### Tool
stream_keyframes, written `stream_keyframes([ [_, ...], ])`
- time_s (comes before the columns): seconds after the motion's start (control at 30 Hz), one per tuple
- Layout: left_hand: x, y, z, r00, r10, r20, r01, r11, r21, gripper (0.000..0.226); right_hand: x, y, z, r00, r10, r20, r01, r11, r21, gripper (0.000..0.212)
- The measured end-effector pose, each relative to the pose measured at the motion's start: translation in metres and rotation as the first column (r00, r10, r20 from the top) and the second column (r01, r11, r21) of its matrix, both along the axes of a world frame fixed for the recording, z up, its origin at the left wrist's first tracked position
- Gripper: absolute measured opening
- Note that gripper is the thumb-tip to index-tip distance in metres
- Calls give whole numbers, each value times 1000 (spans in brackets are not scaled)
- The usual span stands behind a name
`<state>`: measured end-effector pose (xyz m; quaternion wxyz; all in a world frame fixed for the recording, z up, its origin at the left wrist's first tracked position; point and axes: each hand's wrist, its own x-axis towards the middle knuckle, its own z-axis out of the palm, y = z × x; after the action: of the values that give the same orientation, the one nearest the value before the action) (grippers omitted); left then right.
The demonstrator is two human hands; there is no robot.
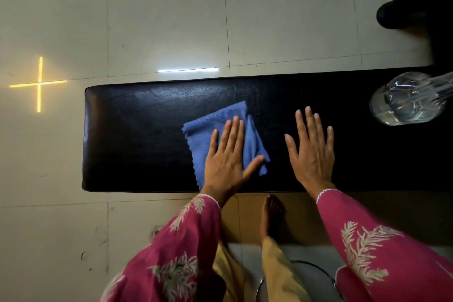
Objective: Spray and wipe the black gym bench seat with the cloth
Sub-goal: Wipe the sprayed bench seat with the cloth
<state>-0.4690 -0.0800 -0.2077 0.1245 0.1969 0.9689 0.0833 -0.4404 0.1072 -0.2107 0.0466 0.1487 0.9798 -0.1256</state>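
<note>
The black gym bench seat runs left to right across the middle of the view. A blue cloth lies crumpled near its centre. My left hand presses flat on the cloth's near part, fingers straight and the thumb spread to the right. My right hand lies flat on the bare seat just right of the cloth, fingers spread, holding nothing. A clear spray bottle with liquid stands on the seat's right end, apart from both hands.
Pale floor tiles surround the bench. A black padded machine part juts in at the top right. My bare foot stands by the bench's near edge. A metal ring shows at the bottom.
</note>
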Motion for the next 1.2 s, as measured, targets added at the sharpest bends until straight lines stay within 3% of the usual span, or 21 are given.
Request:
stream_keyframes([
  [0.07,-17,-7,-4,999,-43,-33,43,999,7,81,1,2,1,1000,6,5,-6,1000,2,60],
  [0.2,-36,15,4,959,281,-27,-280,960,7,83,1,3,-1,1000,9,17,-9,1000,6,62],
  [0.23,-33,26,6,968,252,-4,-252,968,9,84,0,3,-1,1000,6,19,-6,1000,4,63],
  [0.33,-25,29,2,999,-32,-8,33,999,34,82,1,4,-2,1000,4,18,-4,1000,4,62],
  [0.4,-43,17,-3,997,-62,-50,65,996,60,79,2,5,-3,1000,9,15,-9,1000,6,62],
  [0.5,-67,21,-1,978,203,-43,-202,979,30,81,1,3,-4,1000,5,4,-5,1000,15,61],
  [0.57,-68,37,3,962,273,-25,-273,962,7,83,-1,2,-4,1000,0,7,0,1000,6,61],
  [0.7,-61,40,3,998,-61,14,61,998,29,79,1,3,-4,1000,4,19,-5,1000,15,60],
  [0.8,-77,22,12,991,-119,61,101,966,236,76,1,3,-2,1000,-7,17,7,1000,2,60],
  [0.87,-80,4,17,999,-36,-15,39,945,326,75,0,1,0,1000,-24,9,24,999,-26,61],
  [0.93,-82,-23,14,982,178,-68,-146,932,332,71,-3,-3,4,999,-51,-18,50,997,-63,63],
  [1.03,-83,-65,3,898,437,-54,-424,891,164,68,-15,-17,12,994,-80,-81,72,993,-88,63],
  [1.1,-82,-77,-4,885,465,-34,-462,884,66,68,-28,-32,17,990,-69,-121,57,994,-98,62],
  [1.2,-81,-79,-8,889,455,-44,-453,890,49,74,-52,-59,20,988,37,-151,-55,992,-115,60],
])
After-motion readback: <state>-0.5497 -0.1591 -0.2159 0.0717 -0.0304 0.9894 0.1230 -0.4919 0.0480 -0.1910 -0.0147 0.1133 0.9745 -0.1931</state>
